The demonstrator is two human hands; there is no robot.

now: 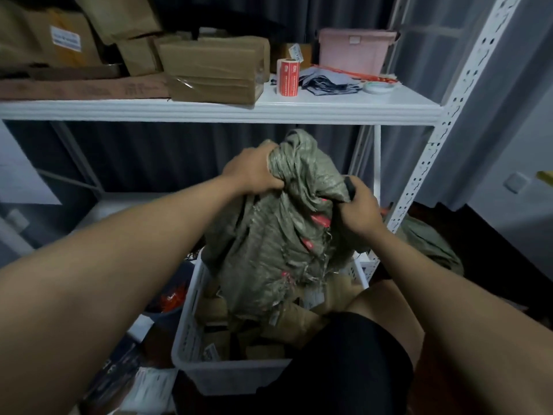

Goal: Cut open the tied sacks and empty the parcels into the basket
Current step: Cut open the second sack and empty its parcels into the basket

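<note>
A grey-green woven sack [278,235] with red markings hangs upside down over a white plastic basket [191,327]. Its frayed open end reaches down among the brown parcels [299,319] that lie in the basket. My left hand [254,172] grips the bunched top of the sack. My right hand [360,205] clutches the sack's right side and also holds a dark handle [349,187], possibly a cutter; its blade is hidden.
A white metal shelf [329,107] spans the view above, carrying cardboard boxes [215,70], a red label roll [288,77] and a pink bin [353,50]. Its perforated post [434,145] stands right. Another sack [428,247] lies behind my right arm. My knee in black shorts presses against the basket.
</note>
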